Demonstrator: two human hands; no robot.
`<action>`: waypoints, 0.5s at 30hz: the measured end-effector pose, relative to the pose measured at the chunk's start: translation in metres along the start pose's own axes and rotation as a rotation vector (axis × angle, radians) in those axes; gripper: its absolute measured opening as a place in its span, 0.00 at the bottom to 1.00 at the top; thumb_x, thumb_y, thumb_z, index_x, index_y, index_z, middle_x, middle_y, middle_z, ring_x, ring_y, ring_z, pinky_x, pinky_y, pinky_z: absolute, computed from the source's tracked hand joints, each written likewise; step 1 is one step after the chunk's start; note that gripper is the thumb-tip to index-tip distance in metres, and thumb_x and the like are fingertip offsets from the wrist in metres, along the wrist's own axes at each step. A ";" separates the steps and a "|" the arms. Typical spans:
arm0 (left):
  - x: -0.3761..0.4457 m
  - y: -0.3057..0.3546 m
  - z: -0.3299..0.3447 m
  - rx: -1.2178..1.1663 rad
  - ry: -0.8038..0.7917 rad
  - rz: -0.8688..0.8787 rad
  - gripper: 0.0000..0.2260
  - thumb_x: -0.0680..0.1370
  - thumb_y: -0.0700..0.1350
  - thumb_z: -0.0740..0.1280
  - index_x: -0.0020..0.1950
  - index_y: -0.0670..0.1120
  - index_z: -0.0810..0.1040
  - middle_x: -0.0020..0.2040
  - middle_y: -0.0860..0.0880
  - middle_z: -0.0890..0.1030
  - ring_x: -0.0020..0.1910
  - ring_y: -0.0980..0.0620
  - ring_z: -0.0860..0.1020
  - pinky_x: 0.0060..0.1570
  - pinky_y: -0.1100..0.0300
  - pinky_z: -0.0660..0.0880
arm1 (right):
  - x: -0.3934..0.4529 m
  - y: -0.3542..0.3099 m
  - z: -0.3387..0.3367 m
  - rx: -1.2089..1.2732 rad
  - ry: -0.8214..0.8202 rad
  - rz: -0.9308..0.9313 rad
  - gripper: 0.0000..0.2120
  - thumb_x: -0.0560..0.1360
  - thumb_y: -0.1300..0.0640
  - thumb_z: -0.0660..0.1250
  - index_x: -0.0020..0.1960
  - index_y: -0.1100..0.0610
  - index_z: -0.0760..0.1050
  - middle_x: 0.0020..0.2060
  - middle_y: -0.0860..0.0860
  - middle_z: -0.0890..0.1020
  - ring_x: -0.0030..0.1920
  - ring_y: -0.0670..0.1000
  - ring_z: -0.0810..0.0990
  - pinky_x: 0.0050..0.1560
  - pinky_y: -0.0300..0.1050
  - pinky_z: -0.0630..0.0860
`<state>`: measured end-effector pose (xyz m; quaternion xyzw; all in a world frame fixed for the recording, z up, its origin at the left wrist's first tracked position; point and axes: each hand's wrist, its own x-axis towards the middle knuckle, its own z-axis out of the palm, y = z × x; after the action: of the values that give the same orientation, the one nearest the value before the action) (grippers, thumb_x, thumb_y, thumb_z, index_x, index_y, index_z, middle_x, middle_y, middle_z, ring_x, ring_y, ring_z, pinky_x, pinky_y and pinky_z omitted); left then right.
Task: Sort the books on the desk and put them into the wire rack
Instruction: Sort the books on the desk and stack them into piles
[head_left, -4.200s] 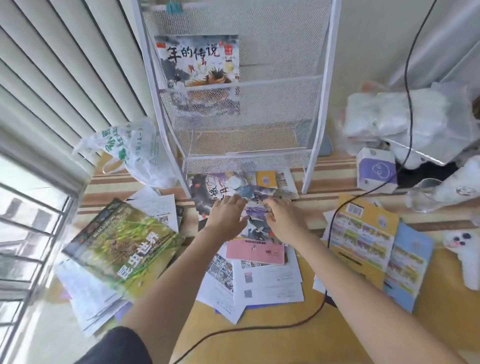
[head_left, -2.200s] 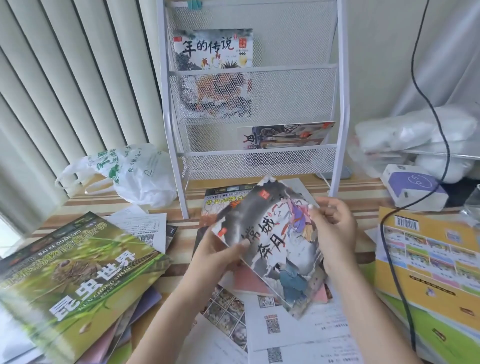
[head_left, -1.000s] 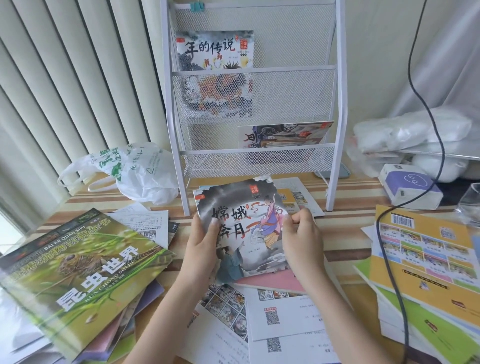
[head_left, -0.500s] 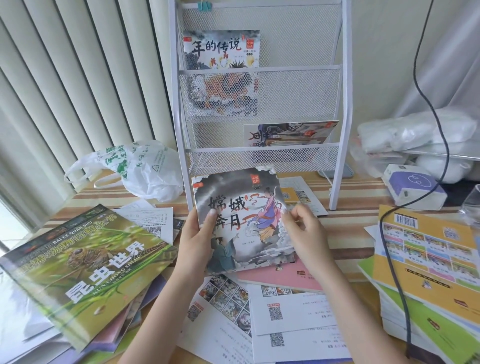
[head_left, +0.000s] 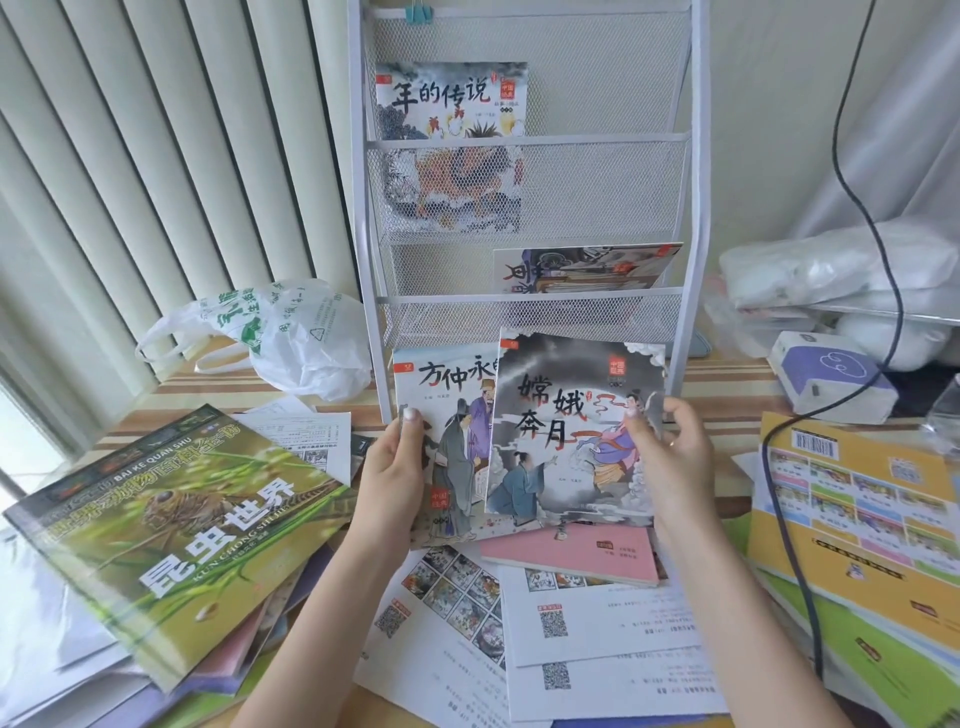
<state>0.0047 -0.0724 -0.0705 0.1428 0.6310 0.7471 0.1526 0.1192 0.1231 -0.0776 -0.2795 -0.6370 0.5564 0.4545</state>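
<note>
Since half a second ago, a second booklet has fanned out to the left from behind the grey-cover booklet. Left to right: green insect book on a pile at the desk's left edge; white plastic bag behind it; left hand pinching the second booklet's left edge; right hand gripping the grey-cover booklet's right side. Both booklets are held above the desk, in front of the wire rack, which holds two books. Yellow workbooks lie at the right edge.
</note>
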 end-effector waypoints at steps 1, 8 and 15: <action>0.000 -0.001 0.000 0.006 0.001 -0.004 0.16 0.81 0.55 0.55 0.46 0.53 0.80 0.46 0.46 0.85 0.47 0.46 0.83 0.50 0.46 0.79 | -0.001 0.001 0.001 0.003 -0.013 -0.003 0.04 0.76 0.60 0.66 0.45 0.54 0.71 0.36 0.43 0.76 0.30 0.31 0.74 0.29 0.24 0.66; -0.002 -0.002 0.000 -0.004 -0.083 0.018 0.08 0.79 0.50 0.63 0.48 0.48 0.79 0.40 0.44 0.85 0.33 0.48 0.82 0.32 0.57 0.78 | -0.010 0.009 0.021 -0.002 -0.177 -0.020 0.06 0.76 0.56 0.67 0.45 0.47 0.72 0.41 0.49 0.83 0.42 0.52 0.82 0.42 0.45 0.76; -0.002 0.000 -0.003 -0.070 -0.125 -0.009 0.08 0.72 0.45 0.71 0.49 0.44 0.79 0.39 0.46 0.84 0.34 0.49 0.81 0.30 0.60 0.76 | -0.012 0.006 0.021 0.034 -0.242 -0.009 0.05 0.76 0.57 0.66 0.48 0.49 0.72 0.37 0.47 0.83 0.38 0.46 0.83 0.40 0.44 0.76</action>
<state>0.0056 -0.0755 -0.0712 0.1806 0.5943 0.7577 0.1999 0.1043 0.1046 -0.0858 -0.1998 -0.6788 0.5949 0.3813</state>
